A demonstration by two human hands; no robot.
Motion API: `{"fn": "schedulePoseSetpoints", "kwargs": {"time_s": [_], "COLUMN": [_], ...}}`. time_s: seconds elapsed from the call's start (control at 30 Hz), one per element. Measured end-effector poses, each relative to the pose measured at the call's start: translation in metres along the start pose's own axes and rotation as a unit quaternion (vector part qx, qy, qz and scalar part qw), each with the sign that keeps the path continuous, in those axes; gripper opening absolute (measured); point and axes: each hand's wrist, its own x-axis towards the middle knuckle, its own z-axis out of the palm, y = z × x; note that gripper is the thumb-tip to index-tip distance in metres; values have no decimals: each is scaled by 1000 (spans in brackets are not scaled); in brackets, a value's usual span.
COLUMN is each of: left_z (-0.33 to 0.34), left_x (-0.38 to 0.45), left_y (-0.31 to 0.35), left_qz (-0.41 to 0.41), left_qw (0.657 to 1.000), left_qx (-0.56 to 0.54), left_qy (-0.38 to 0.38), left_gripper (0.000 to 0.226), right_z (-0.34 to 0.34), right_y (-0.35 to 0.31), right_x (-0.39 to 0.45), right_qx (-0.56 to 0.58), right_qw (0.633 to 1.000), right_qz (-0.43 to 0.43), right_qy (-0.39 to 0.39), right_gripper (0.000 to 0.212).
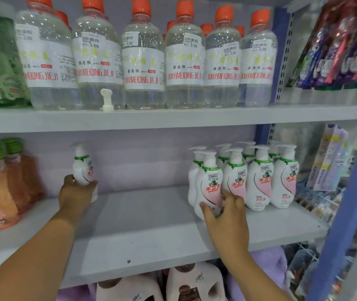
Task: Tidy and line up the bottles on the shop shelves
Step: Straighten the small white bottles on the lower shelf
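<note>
On the middle shelf, my left hand grips the lower part of a lone white pump bottle standing upright toward the back left. Several matching white pump bottles with pink labels stand grouped at the right. My right hand curls its fingers round the base of the front-left bottle of that group. A wide bare stretch of shelf lies between the two hands.
The shelf above carries a row of clear bottles with orange caps and a small white pump head. Peach bottles with green caps stand at the left. Packets hang at the right. White jugs sit below.
</note>
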Motion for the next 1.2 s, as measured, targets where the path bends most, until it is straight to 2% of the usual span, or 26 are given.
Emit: {"fn": "schedulePoseSetpoints", "kwargs": {"time_s": [0.07, 0.13, 0.33, 0.6, 0.7, 0.77, 0.9, 1.07, 1.2], "left_z": [2, 10, 37, 59, 62, 64, 79, 111, 125], "left_x": [-18, -47, -139, -208, -215, -221, -239, -260, -261], "left_y": [10, 20, 52, 78, 80, 81, 84, 87, 89], "left_qz": [20, 46, 51, 38, 33, 50, 90, 64, 53], "left_qw": [998, 989, 945, 927, 930, 941, 976, 992, 995], "left_qx": [-11, -31, -105, -140, -131, -88, 20, -26, -27], "left_qy": [-54, -138, -304, -345, -341, -324, -198, -105, -75], "left_gripper": [32, 26, 45, 48, 48, 48, 52, 67, 95], "right_z": [-6, -20, -91, -137, -136, -136, -134, -129, -127], "right_y": [4, 13, 58, 108, 121, 128, 140, 146, 146], "right_x": [-1, 2, 48, 100, 109, 113, 122, 133, 136], "right_qx": [59, 96, 96, 53, 55, 57, 72, 106, 117], "right_qw": [998, 995, 994, 998, 998, 998, 995, 986, 983], "right_qz": [2, -9, -24, 10, 19, 37, 56, 70, 68], "right_qy": [-9, -4, 34, 27, 3, -11, -42, -112, -124], "right_gripper": [57, 53, 48, 59, 63, 67, 79, 94, 91]}}
